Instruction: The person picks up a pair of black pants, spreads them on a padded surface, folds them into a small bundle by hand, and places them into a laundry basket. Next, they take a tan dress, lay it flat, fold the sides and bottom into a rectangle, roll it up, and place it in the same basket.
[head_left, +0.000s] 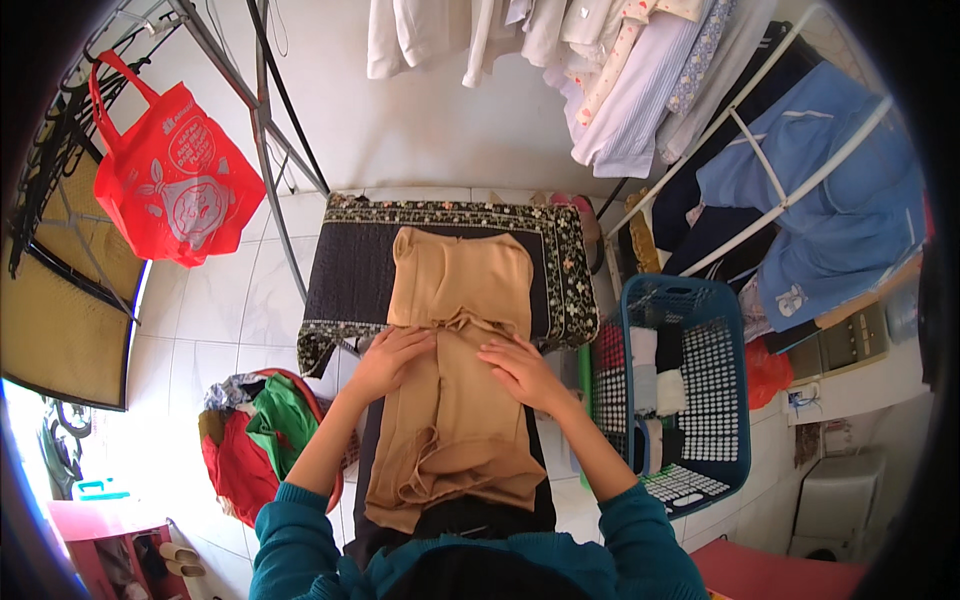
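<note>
A tan garment (480, 385) lies lengthwise before me, its far part folded over on a dark cloth-covered table (345, 270) with a flowered border. The near end, with a thin tie or drawstring, drapes toward my lap. My left hand (398, 358) rests flat on the garment's left side, just below the fold, fingers stretched out. Opposite it, my right hand (520, 368) lies on the right side with its fingers spread. Both palms press on the cloth without gripping it.
On the right stands a blue plastic basket (735, 380) with several folded pieces inside. At the left is a red basket (318, 395) heaped with clothes. A red bag (185, 165) hangs from a metal rack (262, 110). Blue clothing (830, 200) hangs over a white rail at right.
</note>
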